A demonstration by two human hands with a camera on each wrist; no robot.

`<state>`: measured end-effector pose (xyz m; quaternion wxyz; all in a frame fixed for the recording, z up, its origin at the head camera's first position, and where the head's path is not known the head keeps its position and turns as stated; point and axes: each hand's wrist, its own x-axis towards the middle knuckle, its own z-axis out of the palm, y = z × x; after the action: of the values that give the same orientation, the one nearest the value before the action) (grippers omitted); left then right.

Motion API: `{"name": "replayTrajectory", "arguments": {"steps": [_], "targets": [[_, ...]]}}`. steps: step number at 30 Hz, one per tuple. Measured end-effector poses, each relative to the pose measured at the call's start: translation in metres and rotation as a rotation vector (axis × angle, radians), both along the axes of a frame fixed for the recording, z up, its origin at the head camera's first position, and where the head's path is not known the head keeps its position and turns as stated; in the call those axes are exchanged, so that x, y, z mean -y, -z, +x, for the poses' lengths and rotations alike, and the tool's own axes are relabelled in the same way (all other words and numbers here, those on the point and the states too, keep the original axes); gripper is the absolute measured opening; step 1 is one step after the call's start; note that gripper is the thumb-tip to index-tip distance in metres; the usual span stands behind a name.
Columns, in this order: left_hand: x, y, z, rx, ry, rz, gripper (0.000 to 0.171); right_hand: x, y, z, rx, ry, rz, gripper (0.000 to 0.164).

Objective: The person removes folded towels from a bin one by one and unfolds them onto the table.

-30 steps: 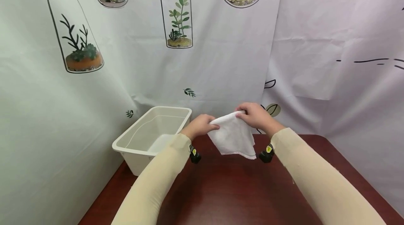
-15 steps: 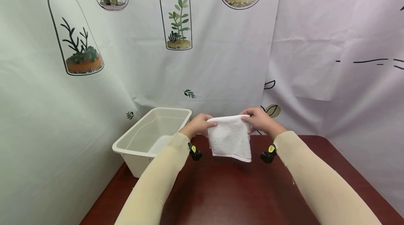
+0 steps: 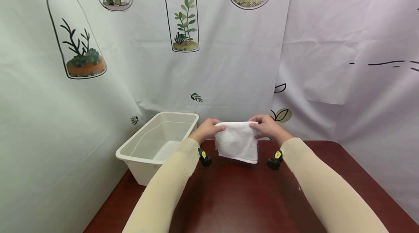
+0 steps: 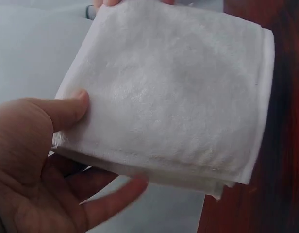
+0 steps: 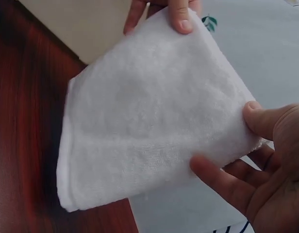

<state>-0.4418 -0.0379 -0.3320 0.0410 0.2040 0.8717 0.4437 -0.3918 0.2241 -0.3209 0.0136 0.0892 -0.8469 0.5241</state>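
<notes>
A white towel, folded into a rough square, hangs above the table between both hands. My left hand pinches its upper left corner, thumb on the near face and fingers behind. At the upper right corner my right hand pinches the towel the same way. In the left wrist view the towel shows stacked layers along its lower edge, and the thumb of the left hand presses its face. The right wrist view has the towel with one finger of the right hand against its front.
A white plastic tub stands at the left of the dark red table, just beside the left forearm. Behind the table hangs a white curtain printed with plants in jars. The table's right edge runs past the right forearm.
The towel was tilted with its right corner higher a second ago; its top edge is now level. My right hand has come down slightly, and the left hand has stayed nearly in place.
</notes>
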Motion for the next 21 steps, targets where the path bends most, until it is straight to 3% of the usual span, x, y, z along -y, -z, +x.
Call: {"name": "replayTrajectory", "arguments": {"steps": [3,6,9,11,14,17,21], "targets": [[-0.006,-0.002,-0.007,-0.172,-0.086,-0.108,0.021,0.003,0.004,-0.013,-0.033,0.029,0.016,0.029],[-0.014,0.006,-0.015,-0.293,-0.192,-0.084,0.022,0.006,0.014,-0.025,-0.112,0.067,0.01,0.028],[-0.018,0.024,-0.017,-0.389,-0.248,-0.037,0.024,0.007,0.031,-0.027,-0.218,0.09,0.036,0.026],[-0.016,0.04,-0.016,-0.398,-0.217,-0.009,0.023,0.005,0.047,-0.025,-0.262,0.09,0.062,0.026],[-0.01,0.062,-0.009,-0.359,-0.092,-0.029,0.02,-0.001,0.074,-0.017,-0.274,0.082,0.087,0.025],[-0.003,0.086,-0.001,-0.345,0.059,-0.129,0.017,-0.01,0.098,-0.005,-0.254,0.057,0.118,0.022],[0.008,0.106,0.015,-0.357,0.186,-0.278,0.013,-0.015,0.119,0.015,-0.218,-0.005,0.183,0.019]]}}
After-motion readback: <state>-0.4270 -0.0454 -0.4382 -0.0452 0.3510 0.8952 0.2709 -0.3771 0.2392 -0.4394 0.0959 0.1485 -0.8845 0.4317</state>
